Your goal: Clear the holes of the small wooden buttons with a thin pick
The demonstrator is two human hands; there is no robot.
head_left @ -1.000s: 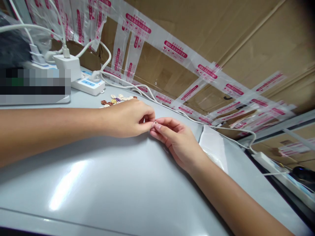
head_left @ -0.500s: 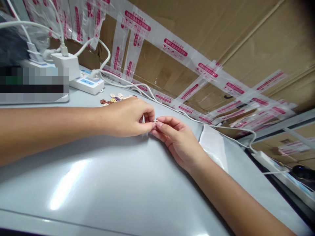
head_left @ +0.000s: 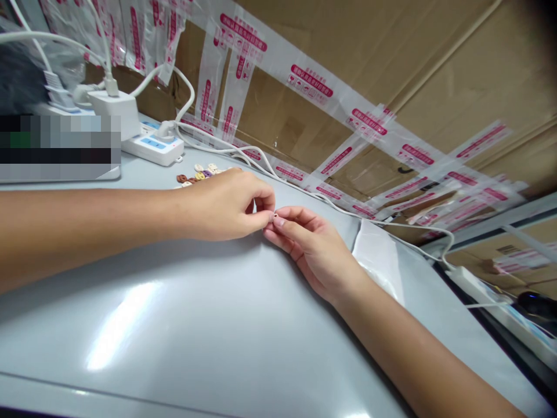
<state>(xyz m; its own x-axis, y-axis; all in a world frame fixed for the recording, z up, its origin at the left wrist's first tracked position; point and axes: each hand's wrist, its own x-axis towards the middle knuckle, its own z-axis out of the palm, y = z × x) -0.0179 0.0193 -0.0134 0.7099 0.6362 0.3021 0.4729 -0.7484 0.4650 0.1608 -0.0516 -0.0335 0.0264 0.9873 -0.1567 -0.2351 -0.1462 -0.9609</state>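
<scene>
My left hand (head_left: 235, 203) is closed in a pinch, its thumb and forefinger tips meeting the fingertips of my right hand (head_left: 315, 241). Between the two sets of fingertips is a tiny pale piece (head_left: 274, 216), mostly covered, whose kind I cannot make out. The thumb and forefinger of my right hand are pressed together on it from the other side. Behind my left wrist lies a small pile of button-like pieces (head_left: 199, 176) in brown, white, yellow and purple, partly hidden by the hand. Both hands are held just above the grey table (head_left: 183, 325).
A white power strip (head_left: 154, 145) with plugs and an adapter (head_left: 115, 113) stands at the back left. White cables (head_left: 261, 157) run along a taped cardboard box (head_left: 278, 104). A clear plastic bag (head_left: 378, 255) lies right of my hands. Another power strip (head_left: 500, 307) is at the right edge.
The fingertips of both hands have drawn slightly closer together, so less of the tiny piece shows. Otherwise the hands and surroundings are nearly still.
</scene>
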